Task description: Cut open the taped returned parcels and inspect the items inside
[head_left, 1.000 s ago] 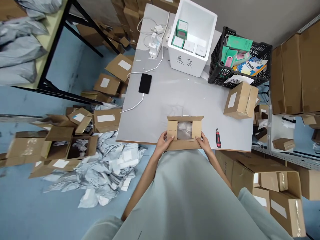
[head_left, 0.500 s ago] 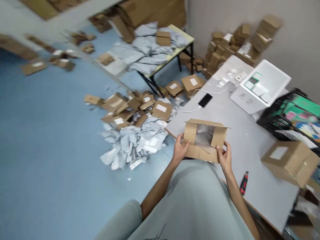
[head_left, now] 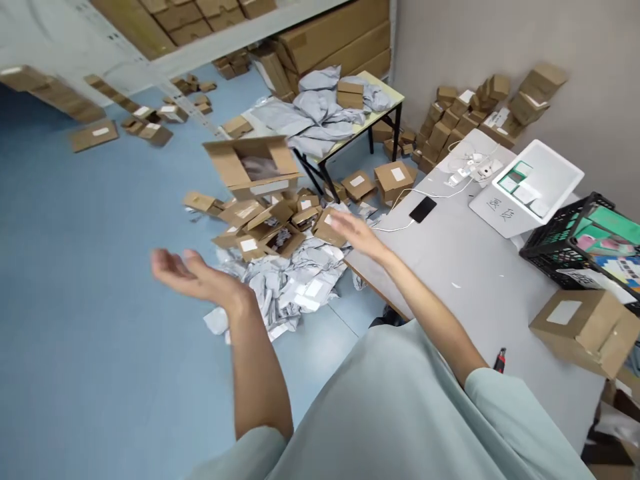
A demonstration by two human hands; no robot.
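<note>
An opened cardboard box point(head_left: 225, 163) is in the air over the heap on the floor, tilted, its flaps spread, apart from both hands. My left hand point(head_left: 193, 273) reaches out over the blue floor, palm up, fingers apart and somewhat blurred, holding nothing. Stretched out past the table's corner, my right hand point(head_left: 357, 233) has its fingers extended and holds nothing. Beneath them lies a heap of opened cardboard boxes point(head_left: 255, 223) with crumpled grey mailing bags point(head_left: 280, 280).
On the grey worktable point(head_left: 450, 260) are a phone point(head_left: 423, 209) on a cable, a white foam box point(head_left: 525, 190), a black crate point(head_left: 555, 247), a closed carton point(head_left: 583, 330) and a red-black utility knife point(head_left: 500, 361). A small table point(head_left: 383, 100) bears grey parcels.
Both hands have let go of the opened cardboard box, which has flown up and to the left. The hands have swung left and spread apart, and the view has shifted slightly.
</note>
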